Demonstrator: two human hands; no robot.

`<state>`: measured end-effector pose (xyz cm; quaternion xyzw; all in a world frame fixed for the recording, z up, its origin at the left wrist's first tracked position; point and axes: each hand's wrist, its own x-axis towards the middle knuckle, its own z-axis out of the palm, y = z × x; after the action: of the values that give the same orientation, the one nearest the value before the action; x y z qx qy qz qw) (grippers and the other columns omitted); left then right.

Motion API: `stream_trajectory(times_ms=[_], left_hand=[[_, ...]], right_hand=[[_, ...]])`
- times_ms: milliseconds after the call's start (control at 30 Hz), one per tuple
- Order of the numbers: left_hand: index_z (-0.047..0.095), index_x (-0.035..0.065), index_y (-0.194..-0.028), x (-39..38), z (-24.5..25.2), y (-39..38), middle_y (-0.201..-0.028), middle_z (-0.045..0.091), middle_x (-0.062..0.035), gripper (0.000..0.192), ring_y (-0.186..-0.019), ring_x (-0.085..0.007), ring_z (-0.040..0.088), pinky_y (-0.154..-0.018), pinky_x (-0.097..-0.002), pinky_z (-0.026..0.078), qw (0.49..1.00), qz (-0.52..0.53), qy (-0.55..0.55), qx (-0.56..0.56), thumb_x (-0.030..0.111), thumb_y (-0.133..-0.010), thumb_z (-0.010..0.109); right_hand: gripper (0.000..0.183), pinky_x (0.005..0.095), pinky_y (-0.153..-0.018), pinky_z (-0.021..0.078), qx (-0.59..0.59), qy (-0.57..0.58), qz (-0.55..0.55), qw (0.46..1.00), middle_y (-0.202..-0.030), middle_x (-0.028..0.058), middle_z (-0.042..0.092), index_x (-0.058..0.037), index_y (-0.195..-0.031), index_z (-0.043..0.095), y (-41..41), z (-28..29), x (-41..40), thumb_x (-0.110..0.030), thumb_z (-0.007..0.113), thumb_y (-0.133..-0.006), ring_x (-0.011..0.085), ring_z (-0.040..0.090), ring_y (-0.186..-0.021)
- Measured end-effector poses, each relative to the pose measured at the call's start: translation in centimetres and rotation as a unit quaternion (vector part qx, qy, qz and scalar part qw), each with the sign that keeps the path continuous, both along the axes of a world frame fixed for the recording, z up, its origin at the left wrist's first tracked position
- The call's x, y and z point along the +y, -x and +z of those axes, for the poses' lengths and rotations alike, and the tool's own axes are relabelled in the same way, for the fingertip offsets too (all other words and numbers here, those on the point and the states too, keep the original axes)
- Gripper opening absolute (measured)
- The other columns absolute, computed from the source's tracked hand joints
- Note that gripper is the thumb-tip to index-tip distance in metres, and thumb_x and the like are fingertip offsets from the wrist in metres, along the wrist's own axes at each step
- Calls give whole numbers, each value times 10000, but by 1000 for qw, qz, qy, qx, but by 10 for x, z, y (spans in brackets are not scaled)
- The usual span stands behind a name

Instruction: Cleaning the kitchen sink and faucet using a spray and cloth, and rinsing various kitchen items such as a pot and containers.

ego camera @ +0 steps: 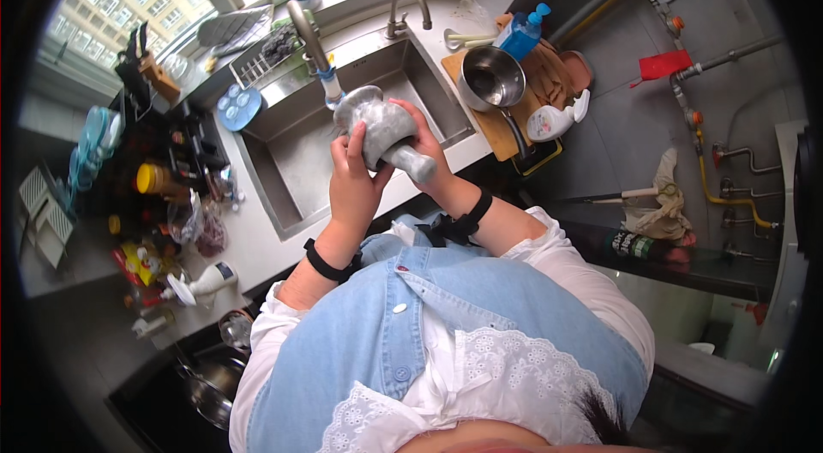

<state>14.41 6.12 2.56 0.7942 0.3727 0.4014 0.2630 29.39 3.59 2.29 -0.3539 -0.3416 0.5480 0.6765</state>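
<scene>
A grey-and-white marbled stone mortar is held tilted over the near part of the steel sink. Its flared foot points towards the tap, and the matching pestle sticks out of its mouth towards me. My left hand grips the mortar's left side, fingers on top and thumb near the rim. Around its right side curls my right hand, close along the pestle; whether it also touches the pestle is hidden. Just beyond the mortar hangs the spout of a tall metal tap; no running water is discernible.
Right of the sink, a steel saucepan sits on a wooden board beside a blue pump bottle and a white spray bottle. A smaller tap stands behind. Bottles and a knife block crowd the left counter.
</scene>
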Motion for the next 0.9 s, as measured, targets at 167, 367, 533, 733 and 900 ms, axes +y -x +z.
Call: stream_trajectory(times_ms=[167, 367, 533, 733, 900], left_hand=[[229, 162, -1531, 19, -2, -29, -1236, 574, -221, 971, -904, -368, 674, -720, -420, 561, 981, -50, 147, 113, 233, -763, 818], [265, 86, -1500, 36, -32, -65, -1057, 691, -271, 864, -934, -435, 695, -767, -463, 556, 930, -96, 265, 235, 491, -866, 690], [226, 61, -1527, 44, -50, -85, -1041, 693, -274, 856, -900, -412, 704, -774, -444, 554, 918, -151, 287, 227, 450, -905, 668], [259, 101, -1539, 53, -44, -95, -1108, 700, -199, 771, -892, -323, 712, -790, -395, 554, 862, -272, 327, 275, 334, -930, 671], [406, 122, -1474, 53, -53, -96, -1143, 686, -168, 621, -893, -282, 689, -802, -368, 546, 862, -315, 313, 246, 294, -936, 664]], right_hand=[[535, 392, -1015, 513, -50, 107, -60, 991, -1360, 97, 492, -156, -1427, 403, -41, -35, -2, -58, 574, -929, 235, 554, -1216], [478, 487, -728, 630, 4, 370, -15, 929, -1214, 142, 562, -147, -1347, 394, -77, -54, -7, -61, 491, -887, 290, 652, -1038], [500, 519, -752, 626, 29, 419, 24, 907, -1227, 165, 543, -127, -1342, 393, -115, -63, -2, -12, 426, -856, 330, 636, -1054], [531, 513, -732, 629, -38, 434, 20, 900, -1258, 153, 536, -150, -1388, 393, -151, -78, -30, -29, 445, -874, 329, 624, -1076], [637, 559, -767, 609, 44, 448, 15, 893, -1285, 151, 526, -171, -1440, 370, -183, -33, -63, -5, 441, -829, 343, 601, -1120]])
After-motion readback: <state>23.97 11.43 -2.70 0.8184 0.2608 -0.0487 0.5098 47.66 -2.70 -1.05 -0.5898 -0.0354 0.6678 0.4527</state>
